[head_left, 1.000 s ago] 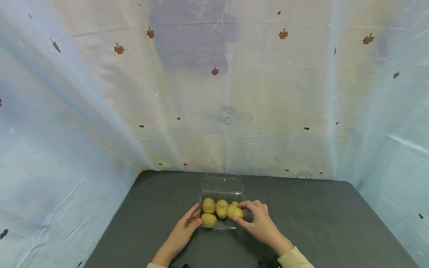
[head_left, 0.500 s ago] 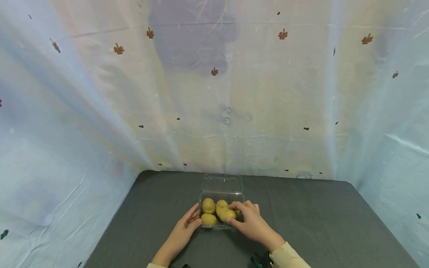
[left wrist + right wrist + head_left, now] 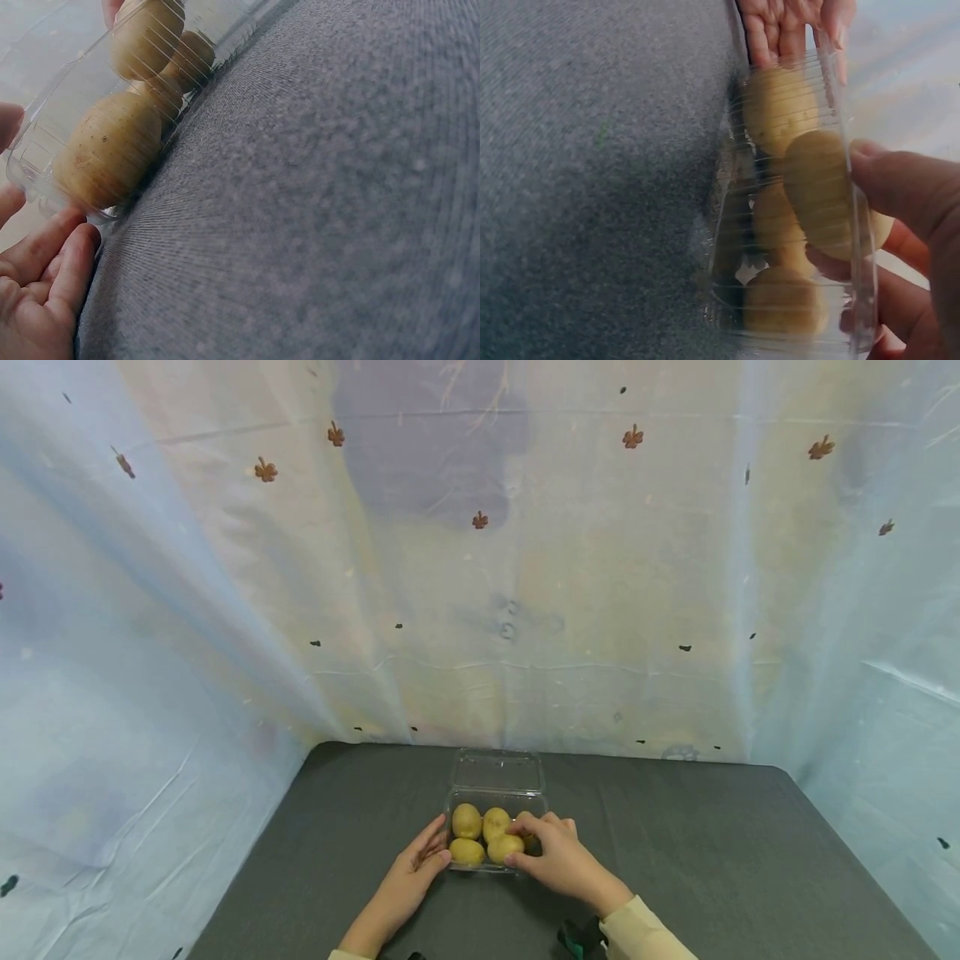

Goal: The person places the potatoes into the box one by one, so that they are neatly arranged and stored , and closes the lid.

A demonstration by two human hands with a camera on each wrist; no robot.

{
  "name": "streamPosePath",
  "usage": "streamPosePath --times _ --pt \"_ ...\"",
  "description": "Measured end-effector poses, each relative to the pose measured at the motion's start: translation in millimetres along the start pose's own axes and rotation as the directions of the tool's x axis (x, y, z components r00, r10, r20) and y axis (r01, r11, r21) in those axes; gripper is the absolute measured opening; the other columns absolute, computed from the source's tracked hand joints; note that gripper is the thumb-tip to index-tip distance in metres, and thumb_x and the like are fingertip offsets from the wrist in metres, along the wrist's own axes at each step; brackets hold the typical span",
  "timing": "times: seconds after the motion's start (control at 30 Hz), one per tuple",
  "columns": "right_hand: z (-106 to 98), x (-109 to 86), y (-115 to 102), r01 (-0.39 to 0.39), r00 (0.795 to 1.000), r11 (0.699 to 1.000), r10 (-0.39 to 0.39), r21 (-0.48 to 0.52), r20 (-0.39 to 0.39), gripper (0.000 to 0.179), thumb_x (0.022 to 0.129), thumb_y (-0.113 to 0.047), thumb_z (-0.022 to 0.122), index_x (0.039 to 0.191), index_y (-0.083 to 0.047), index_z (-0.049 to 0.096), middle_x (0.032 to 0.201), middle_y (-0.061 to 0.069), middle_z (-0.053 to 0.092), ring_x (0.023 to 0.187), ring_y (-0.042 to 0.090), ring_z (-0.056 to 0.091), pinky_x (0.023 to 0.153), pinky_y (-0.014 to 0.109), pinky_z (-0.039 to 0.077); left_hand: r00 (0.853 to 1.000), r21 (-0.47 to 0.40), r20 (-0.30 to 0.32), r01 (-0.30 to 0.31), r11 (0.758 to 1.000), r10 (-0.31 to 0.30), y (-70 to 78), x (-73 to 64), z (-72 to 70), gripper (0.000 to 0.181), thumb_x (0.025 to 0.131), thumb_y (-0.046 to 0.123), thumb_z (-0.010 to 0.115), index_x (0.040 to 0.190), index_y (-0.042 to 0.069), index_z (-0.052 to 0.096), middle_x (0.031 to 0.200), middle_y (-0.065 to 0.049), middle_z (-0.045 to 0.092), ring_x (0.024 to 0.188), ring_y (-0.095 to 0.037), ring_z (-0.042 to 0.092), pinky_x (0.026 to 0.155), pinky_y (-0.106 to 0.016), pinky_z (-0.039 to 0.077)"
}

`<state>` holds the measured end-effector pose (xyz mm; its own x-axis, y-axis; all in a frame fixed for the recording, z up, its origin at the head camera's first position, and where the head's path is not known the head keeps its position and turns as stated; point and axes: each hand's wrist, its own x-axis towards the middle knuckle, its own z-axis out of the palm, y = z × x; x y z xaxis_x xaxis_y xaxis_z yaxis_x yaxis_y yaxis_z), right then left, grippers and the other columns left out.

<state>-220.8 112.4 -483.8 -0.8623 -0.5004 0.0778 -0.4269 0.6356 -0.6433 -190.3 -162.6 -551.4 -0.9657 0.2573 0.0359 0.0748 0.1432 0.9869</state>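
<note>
A clear plastic clamshell box (image 3: 495, 868) sits on the table with several yellow potatoes in it. Its hinged lid (image 3: 498, 771) is folded back on the far side. My right hand (image 3: 558, 856) pinches one potato (image 3: 506, 849) between thumb and fingers at the near middle of the box; in the right wrist view this potato (image 3: 817, 191) stands higher than the others. Two potatoes (image 3: 467, 821) are at the left and one potato (image 3: 496, 823) is in the middle. Another at the right is partly hidden behind my fingers. My left hand (image 3: 416, 864) rests extended fingers against the box's left side.
The dark grey table (image 3: 675, 843) extends around the box on both sides. A pale patterned curtain (image 3: 480, 610) hangs along its back and sides. A dark strap (image 3: 581, 937) shows under my right sleeve.
My right hand has moved left with the pinched potato, from the right part of the box to beside the middle potato, and slightly lower. The left hand has stayed put.
</note>
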Motion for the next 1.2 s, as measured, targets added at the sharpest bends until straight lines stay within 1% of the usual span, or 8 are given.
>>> streamPosePath --times 0.2,0.4,0.53,0.67,0.8,0.9,1.03,1.2 --pt "-2.8 2.8 -0.3 -0.009 0.999 0.999 0.008 0.042 0.038 0.034 0.088 -0.045 0.069 0.116 -0.027 0.066 0.104 -0.018 0.062 0.091 0.016 0.047 0.078 0.042 0.023 1.0 -0.001 -0.004 0.008 1.0 -0.008 1.7 -0.6 1.1 0.064 0.1 0.036 0.053 0.155 0.023 0.023 0.149 -0.017 0.038 0.136 -0.03 0.037 0.107 -0.042 0.037" --pt "-2.1 5.3 -0.7 -0.009 0.999 0.999 0.007 0.038 0.035 0.031 0.087 -0.044 0.07 0.11 -0.024 0.068 0.101 -0.016 0.063 0.09 0.016 0.049 0.077 0.044 0.025 1.0 -0.023 0.001 0.013 1.0 -0.013 0.6 -0.4 0.8 0.064 0.1 0.036 0.053 0.155 0.023 0.023 0.15 -0.018 0.036 0.136 -0.031 0.036 0.107 -0.041 0.038" --pt "-1.7 6.6 1.1 -0.013 0.999 1.0 0.013 0.022 0.029 0.03 0.086 -0.045 0.071 0.107 -0.024 0.07 0.1 -0.016 0.063 0.09 0.013 0.05 0.079 0.046 0.025 1.0 -0.027 0.002 0.011 1.0 -0.011 0.5 0.2 0.6 0.063 0.1 0.035 0.053 0.155 0.023 0.024 0.15 -0.018 0.036 0.137 -0.031 0.036 0.107 -0.04 0.038" --pt "-2.0 8.7 2.3 -0.014 1.0 1.0 0.014 -0.01 0.024 0.027 0.084 -0.044 0.073 0.103 -0.026 0.072 0.097 -0.018 0.064 0.086 0.011 0.049 0.077 0.044 0.024 1.0 -0.017 0.0 0.01 1.0 -0.01 1.0 0.3 0.6 0.063 0.1 0.036 0.054 0.155 0.023 0.024 0.15 -0.018 0.036 0.137 -0.031 0.036 0.106 -0.039 0.039" --pt "-3.4 9.4 0.9 -0.016 1.0 0.998 0.017 -0.053 0.017 0.018 0.083 -0.043 0.075 0.093 -0.027 0.074 0.084 -0.021 0.063 0.079 0.009 0.047 0.075 0.042 0.023 1.0 -0.016 0.003 0.009 1.0 -0.009 0.7 0.4 0.6 0.063 0.1 0.037 0.054 0.155 0.024 0.024 0.15 -0.018 0.036 0.137 -0.031 0.036 0.106 -0.038 0.039" --pt "-4.4 9.5 -1.4 -0.009 1.0 0.997 0.011 -0.078 0.018 0.013 0.082 -0.04 0.076 0.086 -0.027 0.073 0.075 -0.023 0.062 0.077 0.008 0.046 0.075 0.042 0.023 1.0 -0.016 0.004 0.006 1.0 -0.005 0.0 0.6 0.3 0.063 0.1 0.036 0.053 0.155 0.024 0.024 0.15 -0.017 0.036 0.137 -0.03 0.036 0.106 -0.038 0.039" --pt "-4.6 9.7 -3.8 0.011 1.0 0.994 -0.009 -0.108 0.018 0.013 0.081 -0.037 0.078 0.085 -0.026 0.075 0.072 -0.024 0.061 0.076 0.007 0.046 0.075 0.041 0.023 1.0 -0.016 0.006 0.003 1.0 -0.003 -0.2 0.4 0.1 0.063 0.1 0.036 0.053 0.155 0.024 0.023 0.15 -0.017 0.037 0.137 -0.03 0.036 0.106 -0.039 0.039" --pt "-3.1 9.9 -4.1 0.025 1.0 0.993 -0.024 -0.116 0.012 0.012 0.08 -0.036 0.078 0.085 -0.025 0.076 0.071 -0.024 0.061 0.074 0.006 0.045 0.074 0.041 0.023 1.0 -0.017 0.001 0.013 1.0 -0.013 2.0 -0.4 1.0 0.064 0.1 0.036 0.053 0.155 0.023 0.023 0.15 -0.017 0.036 0.138 -0.03 0.035 0.108 -0.042 0.037"
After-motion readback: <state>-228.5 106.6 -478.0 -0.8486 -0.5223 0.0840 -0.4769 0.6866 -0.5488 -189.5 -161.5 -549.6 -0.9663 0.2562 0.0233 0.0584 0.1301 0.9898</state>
